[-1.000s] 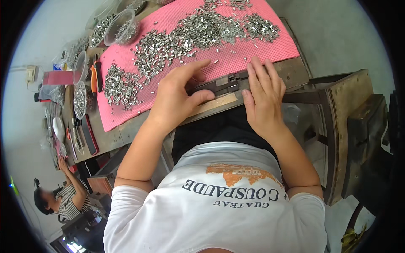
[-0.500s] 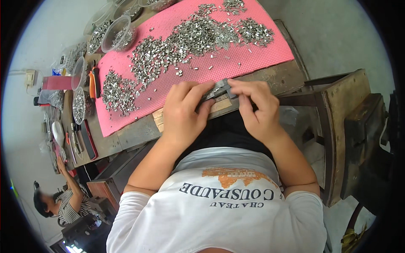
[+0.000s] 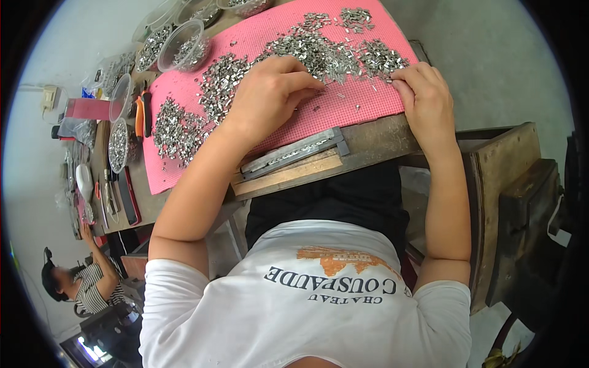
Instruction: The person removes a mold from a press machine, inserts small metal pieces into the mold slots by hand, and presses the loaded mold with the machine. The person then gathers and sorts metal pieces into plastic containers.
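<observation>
Your left hand point(image 3: 267, 98) rests on the pink mat point(image 3: 362, 101), fingers curled and bunched at the near edge of the big heap of small metal pieces point(image 3: 319, 52). The fingertips close toward one another as if pinching a piece or two, but the knuckles cover the tips, so you cannot tell whether anything is held. Your right hand point(image 3: 423, 98) lies at the mat's right edge, fingers bent down onto the fringe of the heap; again the tips hide what, if anything, they grip.

As to progress, most of the work looks undone, judging by the layout. The pieces lie loose in several heaps across the mat, with a smaller heap point(image 3: 175, 129) toward its left end. A metal jig point(image 3: 294, 153) sits on a wooden block point(image 3: 288, 175) at the bench's near edge, just behind your left forearm and apart from both hands; whether its slot holds any pieces is too small to make out.

Clear plastic bowls point(image 3: 184, 52) at the mat's far left hold more pieces; how full they are is unclear. Pliers point(image 3: 142, 113) with orange handles lie left of the mat. The mat's far edge is cut off at the top. Another person point(image 3: 76, 285) sits low at the left, partly cropped.
</observation>
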Tool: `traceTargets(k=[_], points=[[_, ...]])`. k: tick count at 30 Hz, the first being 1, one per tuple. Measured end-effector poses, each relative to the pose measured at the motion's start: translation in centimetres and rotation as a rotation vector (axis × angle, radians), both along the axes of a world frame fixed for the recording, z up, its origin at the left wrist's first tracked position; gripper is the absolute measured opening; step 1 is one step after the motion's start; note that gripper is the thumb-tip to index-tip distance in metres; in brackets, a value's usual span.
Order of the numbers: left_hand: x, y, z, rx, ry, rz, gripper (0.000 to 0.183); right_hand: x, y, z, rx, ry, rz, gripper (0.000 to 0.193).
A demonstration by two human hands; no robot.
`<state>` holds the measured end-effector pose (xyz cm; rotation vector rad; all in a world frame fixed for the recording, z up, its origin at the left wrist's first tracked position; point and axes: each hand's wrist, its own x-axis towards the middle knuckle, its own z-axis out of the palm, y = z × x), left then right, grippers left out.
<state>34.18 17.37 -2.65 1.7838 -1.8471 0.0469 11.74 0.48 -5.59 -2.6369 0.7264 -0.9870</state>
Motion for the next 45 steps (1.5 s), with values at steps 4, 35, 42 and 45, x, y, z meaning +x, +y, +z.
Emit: traceTargets(k=[4, 35, 42, 45], points=[[0.6, -1.2, 0.0, 0.035, -0.159, -0.104, 0.008, -0.2, -0.7, 0.2, 0.016, -0.024, 0.049, 0.007], [-1.0, 6.0, 1.3, 0.264, 0.126, 0.291, 0.011, 2.4, 8.7, 1.9, 0.499, -0.157, 0.496, 0.012], [-1.9, 6.4, 0.8, 0.173, 0.127, 0.263, 0.010, 2.3, 8.5, 1.5, 0.527, -0.078, 0.491, 0.012], [-3.1, 6.8, 1.2, 0.133, 0.253, 0.235, 0.011, 2.4, 8.4, 1.4, 0.524, -0.079, 0.484, 0.013]])
